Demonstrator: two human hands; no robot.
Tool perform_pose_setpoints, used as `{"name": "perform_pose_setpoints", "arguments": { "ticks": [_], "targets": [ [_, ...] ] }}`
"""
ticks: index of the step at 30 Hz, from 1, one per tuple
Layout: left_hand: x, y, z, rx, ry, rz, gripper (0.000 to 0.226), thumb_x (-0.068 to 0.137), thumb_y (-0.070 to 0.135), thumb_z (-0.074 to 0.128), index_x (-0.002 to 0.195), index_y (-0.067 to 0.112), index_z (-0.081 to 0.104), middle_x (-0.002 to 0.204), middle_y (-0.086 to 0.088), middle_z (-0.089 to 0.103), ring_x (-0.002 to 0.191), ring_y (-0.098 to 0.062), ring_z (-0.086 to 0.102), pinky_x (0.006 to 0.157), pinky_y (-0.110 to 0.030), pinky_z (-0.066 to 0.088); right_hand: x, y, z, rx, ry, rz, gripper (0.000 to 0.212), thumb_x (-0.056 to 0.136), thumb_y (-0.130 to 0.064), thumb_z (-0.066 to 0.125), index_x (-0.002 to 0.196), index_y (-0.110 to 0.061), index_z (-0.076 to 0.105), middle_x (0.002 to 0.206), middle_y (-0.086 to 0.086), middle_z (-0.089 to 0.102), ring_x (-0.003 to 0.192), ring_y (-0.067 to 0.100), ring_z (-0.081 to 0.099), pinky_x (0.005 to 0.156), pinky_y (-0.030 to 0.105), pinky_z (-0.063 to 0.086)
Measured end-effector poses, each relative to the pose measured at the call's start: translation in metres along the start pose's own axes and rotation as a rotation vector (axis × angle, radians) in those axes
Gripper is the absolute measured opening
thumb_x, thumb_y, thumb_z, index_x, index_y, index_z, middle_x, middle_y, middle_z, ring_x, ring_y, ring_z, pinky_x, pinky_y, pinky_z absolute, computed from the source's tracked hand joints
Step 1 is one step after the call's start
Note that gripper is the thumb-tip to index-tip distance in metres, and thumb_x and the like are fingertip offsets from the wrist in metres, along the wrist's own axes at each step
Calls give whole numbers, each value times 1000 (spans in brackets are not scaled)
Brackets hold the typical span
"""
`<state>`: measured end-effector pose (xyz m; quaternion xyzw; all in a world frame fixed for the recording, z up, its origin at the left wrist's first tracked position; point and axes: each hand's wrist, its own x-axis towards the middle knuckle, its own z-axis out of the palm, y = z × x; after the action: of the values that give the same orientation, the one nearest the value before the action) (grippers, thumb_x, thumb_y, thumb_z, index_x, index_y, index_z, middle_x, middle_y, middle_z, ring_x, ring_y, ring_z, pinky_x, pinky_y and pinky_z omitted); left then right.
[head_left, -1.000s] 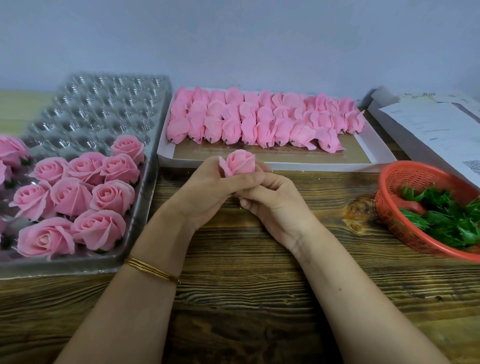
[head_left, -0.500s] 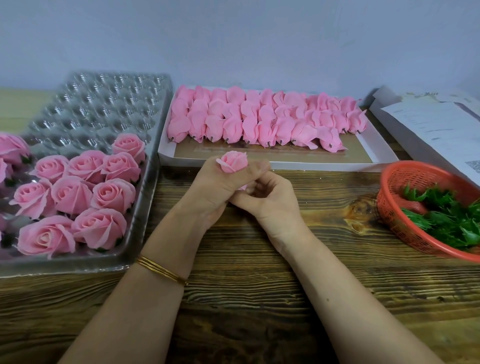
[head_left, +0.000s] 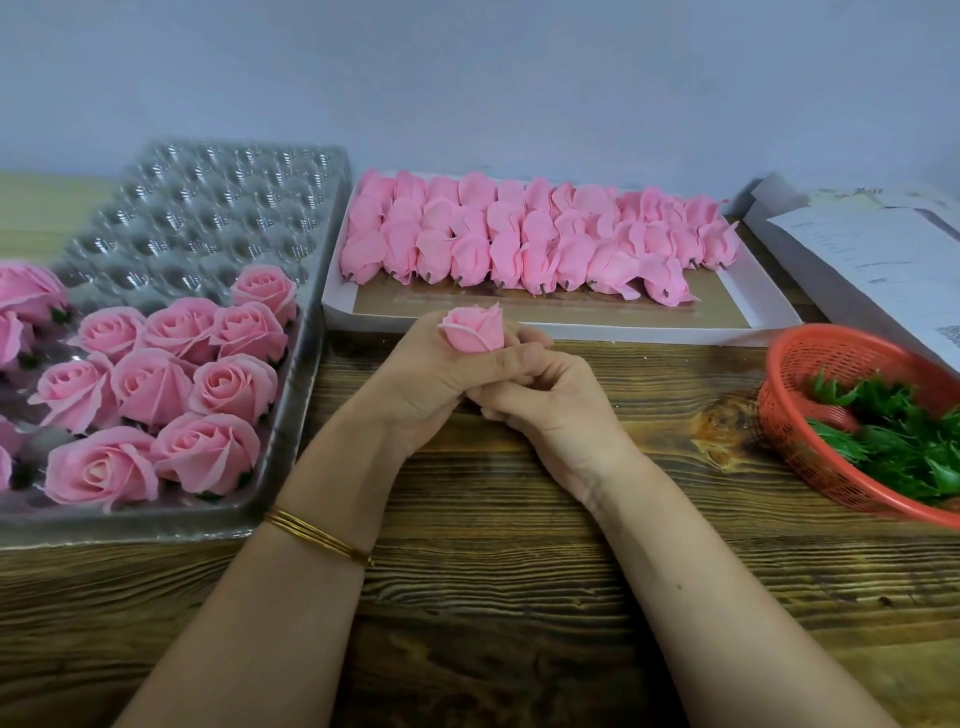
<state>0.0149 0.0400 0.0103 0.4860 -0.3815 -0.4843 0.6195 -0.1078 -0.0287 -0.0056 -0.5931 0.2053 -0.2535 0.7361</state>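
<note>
Head view, left hand (head_left: 426, 384) grip around pink rosebud (head_left: 475, 332), its base hidden, right hand (head_left: 550, 405) curled beneath, grip unclear.

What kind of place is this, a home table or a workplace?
Likely a craft workbench for making artificial roses: a plastic tray holds finished pink roses, a white box holds unopened buds, a red basket holds green leaves, and the left hand grips one bud.

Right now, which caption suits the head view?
Left hand grips a pink rosebud, right hand curled at its base, between a tray of roses and a red basket.
</note>
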Motion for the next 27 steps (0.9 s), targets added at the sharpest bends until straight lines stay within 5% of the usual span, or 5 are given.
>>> {"name": "perform_pose_setpoints", "arguments": {
  "ticks": [2, 10, 18, 24, 27],
  "targets": [
    [0, 0, 2, 9, 55, -11, 40, 61, 21, 91, 83, -5, 69, 102, -11, 74, 92, -19, 69, 84, -38, 55, 1, 1, 1, -8, 47, -22, 24, 64, -6, 78, 84, -18, 79, 79, 1, 74, 77, 10, 68, 77, 25, 52],
    [-1, 4, 2, 60, 6, 16, 14, 61, 26, 85, 71, 20, 77, 106, -6, 75, 106, -18, 68, 88, -33, 56, 1, -2, 0, 117, 12, 41, 52, 65, 4, 78, 116, 5, 68, 112, 20, 71, 109, 26, 67, 97, 36, 52],
    [-2, 2, 5, 154, 95, 50, 11, 70, 26, 84, 72, 20, 75, 100, -5, 75, 97, -16, 69, 85, -32, 56, 0, -9, -5, 107, -10, 97, 28, 74, 24, 58, 90, 4, 68, 94, 16, 70, 92, 24, 66, 85, 31, 53],
    [0, -3, 13, 411, 266, 188, 26, 75, 5, 83, 75, 30, 74, 77, 5, 73, 73, 2, 64, 67, -13, 50, 3, -20, -10, 105, 225, 143, 47, 64, -21, 64, 107, -3, 65, 92, 3, 70, 80, 11, 63, 68, 22, 51],
    [2, -5, 14, 526, 329, 142, 18, 74, 13, 85, 87, 16, 73, 86, -1, 71, 80, -9, 65, 73, -24, 53, 3, -18, -7, 65, 299, 107, 45, 65, -30, 76, 103, -9, 64, 92, 8, 69, 79, 13, 66, 69, 26, 52]
  ]
}}
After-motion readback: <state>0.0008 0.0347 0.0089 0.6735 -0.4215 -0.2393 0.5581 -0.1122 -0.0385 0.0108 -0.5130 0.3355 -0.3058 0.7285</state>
